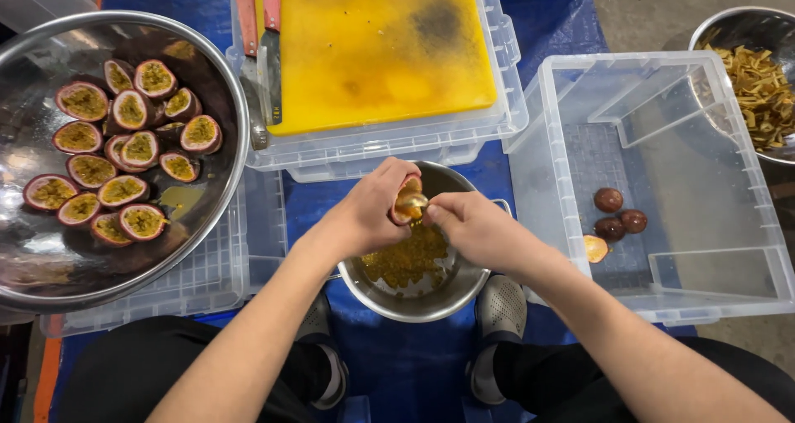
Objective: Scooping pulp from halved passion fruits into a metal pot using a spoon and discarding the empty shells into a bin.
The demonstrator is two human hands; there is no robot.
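Note:
My left hand grips a halved passion fruit, cut face turned toward my right hand, above a steel pot. My right hand holds a spoon pushed into the fruit half. Yellow seedy pulp lies in the bottom of the pot. The spoon's handle is hidden inside my fingers.
A large steel bowl at left holds several halved passion fruits. A yellow cutting board with two red-handled knives rests on an upturned clear crate. A clear bin at right holds whole passion fruits. Another bowl of peel strips stands far right.

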